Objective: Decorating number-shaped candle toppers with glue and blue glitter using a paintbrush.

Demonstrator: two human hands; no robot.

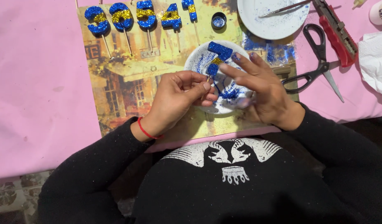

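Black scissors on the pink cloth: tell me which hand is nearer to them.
Right. The right hand hovers over the white plate, just left of the black scissors. The left hand sits farther left, pinching the glittered figure's stick.

Left hand (178, 97): forearm enters from lower left, wrist bent inward, palm turned toward the body, thumb and forefinger pinched together at the tips. Right hand (261, 89): forearm enters from lower right, back of hand up, fingers (240, 62) extended and spread, pointing toward upper left.
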